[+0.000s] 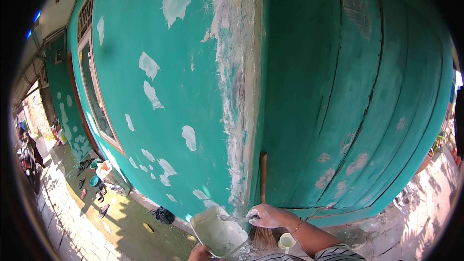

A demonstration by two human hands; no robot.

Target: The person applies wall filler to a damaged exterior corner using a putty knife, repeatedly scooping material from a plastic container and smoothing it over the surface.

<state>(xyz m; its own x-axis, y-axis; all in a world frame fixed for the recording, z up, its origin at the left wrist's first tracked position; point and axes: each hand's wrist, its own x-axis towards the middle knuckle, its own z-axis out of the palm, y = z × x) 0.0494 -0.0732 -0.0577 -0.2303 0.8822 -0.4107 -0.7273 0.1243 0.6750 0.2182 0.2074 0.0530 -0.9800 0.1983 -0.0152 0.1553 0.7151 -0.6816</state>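
Observation:
My left hand [199,253] grips the near edge of a pale, square-sided basin [227,234], its inside smeared with whitish putty. Over the basin's far right side, my right hand [265,216] is closed around the handle of a putty knife [231,218], whose blade points left over the basin. Just beyond them rises the corner of a green wall [203,67]. A rough white band of putty [237,82] runs down that corner, and pale patches dot the left face. Next to my right hand, a broom [263,176] leans upright by the corner.
A whitish dipper [286,241] stands below my right forearm. Along the left wall's foot are a black plastic bag [163,215], a teal bowl [94,181] and several sandals [103,210]. A framed window [92,82] is set in the left wall. Grooves line the right wall.

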